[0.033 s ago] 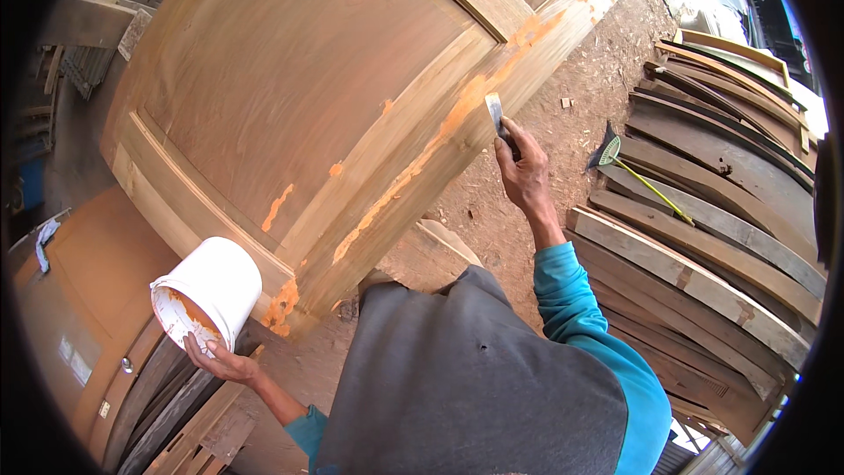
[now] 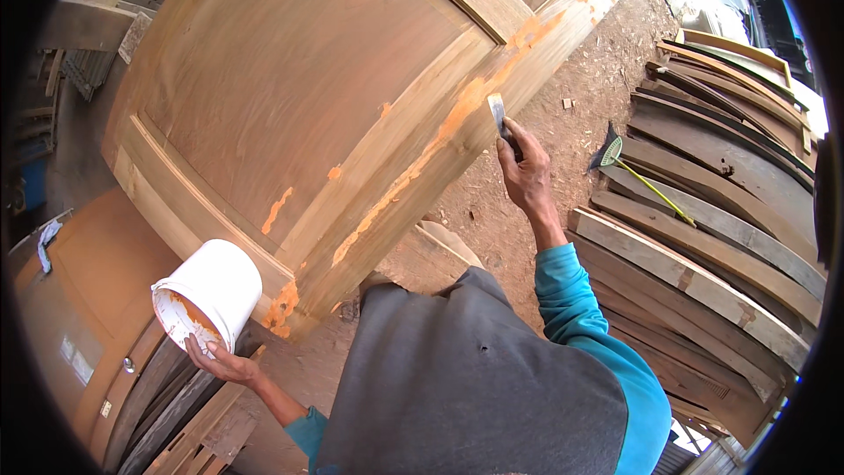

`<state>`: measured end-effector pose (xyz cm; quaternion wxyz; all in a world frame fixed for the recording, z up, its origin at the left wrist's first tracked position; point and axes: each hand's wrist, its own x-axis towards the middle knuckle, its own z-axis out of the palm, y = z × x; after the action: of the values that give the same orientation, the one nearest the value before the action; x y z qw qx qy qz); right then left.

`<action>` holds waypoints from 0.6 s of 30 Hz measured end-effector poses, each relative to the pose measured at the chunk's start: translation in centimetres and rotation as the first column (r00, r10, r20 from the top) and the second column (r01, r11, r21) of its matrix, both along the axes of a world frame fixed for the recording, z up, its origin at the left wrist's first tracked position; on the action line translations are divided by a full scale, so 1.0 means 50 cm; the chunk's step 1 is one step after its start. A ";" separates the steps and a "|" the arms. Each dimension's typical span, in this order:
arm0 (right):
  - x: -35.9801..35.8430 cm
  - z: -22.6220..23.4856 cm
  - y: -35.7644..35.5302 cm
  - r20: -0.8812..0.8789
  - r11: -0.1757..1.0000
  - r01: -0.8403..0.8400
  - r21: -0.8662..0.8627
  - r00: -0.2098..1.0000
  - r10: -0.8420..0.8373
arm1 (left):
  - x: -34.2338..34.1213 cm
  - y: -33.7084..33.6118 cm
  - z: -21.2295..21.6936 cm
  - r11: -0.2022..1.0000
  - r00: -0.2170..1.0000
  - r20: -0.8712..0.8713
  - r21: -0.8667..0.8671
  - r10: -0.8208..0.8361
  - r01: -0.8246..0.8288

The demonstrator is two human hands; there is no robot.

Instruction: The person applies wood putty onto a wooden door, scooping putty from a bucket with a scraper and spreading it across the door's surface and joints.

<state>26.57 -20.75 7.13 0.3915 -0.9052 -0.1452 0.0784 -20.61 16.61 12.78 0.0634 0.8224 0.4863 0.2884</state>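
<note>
My left hand (image 2: pixel 227 364) grips the rim of a white plastic bucket (image 2: pixel 233 286), which is tipped on its side with its mouth toward me. Orange and white paste coats the inside. In my right hand (image 2: pixel 529 174) is a putty knife (image 2: pixel 497 109), its dark handle wrapped by my fingers and its flat metal blade pointing away from me. The blade is over the near edge of a large panelled wooden door (image 2: pixel 290 88); whether it touches the wood I cannot tell. Orange filler (image 2: pixel 450 123) runs in a long smeared strip along that edge, with smaller patches elsewhere.
Several long boards (image 2: pixel 703 273) lie stacked on the right. A broom (image 2: pixel 658 186) with a green handle rests against them. Wood chips litter the dirt floor (image 2: pixel 576 136). Another brown door (image 2: pixel 105 255) with a round knob lies at the lower left, beside dark planks.
</note>
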 end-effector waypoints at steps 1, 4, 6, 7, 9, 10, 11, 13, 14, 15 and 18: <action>0.011 -0.005 -0.010 0.015 1.000 0.006 0.007 1.000 -0.006 | -0.001 -0.002 0.001 1.000 1.000 -0.004 0.008 -0.002 0.002; 0.043 -0.019 -0.036 0.038 0.999 0.020 0.026 0.999 -0.021 | 0.014 -0.012 0.006 0.999 0.995 -0.085 -0.026 0.043 -0.045; 0.064 -0.031 -0.046 0.057 0.999 0.032 0.022 0.998 -0.033 | 0.027 -0.021 -0.003 0.981 0.973 0.162 -0.128 0.166 -0.146; 0.072 -0.035 -0.050 0.050 0.999 0.035 0.023 0.998 -0.036 | 0.032 -0.024 -0.001 0.982 0.974 0.155 -0.125 0.163 -0.144; 0.088 -0.035 -0.056 0.072 0.999 0.027 0.018 0.997 -0.028 | 0.041 -0.026 0.006 0.967 0.961 0.165 -0.162 0.224 -0.197; 0.092 -0.032 -0.057 0.067 0.999 0.030 0.019 0.997 -0.032 | 0.041 -0.026 0.008 0.968 0.962 0.160 -0.160 0.220 -0.195; 0.097 -0.027 -0.055 0.050 0.999 0.041 0.018 0.998 -0.042 | 0.041 -0.023 0.009 0.969 0.961 0.162 -0.138 0.225 -0.203; 0.104 -0.028 -0.060 0.031 0.998 0.056 0.021 0.998 -0.056 | 0.040 -0.024 0.014 0.972 0.961 0.164 -0.113 0.224 -0.207; 0.108 -0.032 -0.062 0.053 0.999 0.047 0.023 0.997 -0.048 | 0.042 -0.028 0.017 0.963 0.961 0.104 -0.115 0.257 -0.245; 0.111 -0.036 -0.064 0.074 0.999 0.038 0.025 0.996 -0.040 | 0.041 -0.029 0.020 0.952 0.956 0.045 -0.114 0.289 -0.283; 0.111 -0.049 -0.077 0.027 0.997 0.055 0.048 0.998 -0.057 | 0.028 -0.032 0.026 0.977 0.980 -0.067 -0.086 0.190 -0.195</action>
<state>32.12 -24.58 4.68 0.4127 -0.9005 -0.1271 0.0514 -19.22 15.00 14.08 0.0589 0.7757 0.5781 0.2463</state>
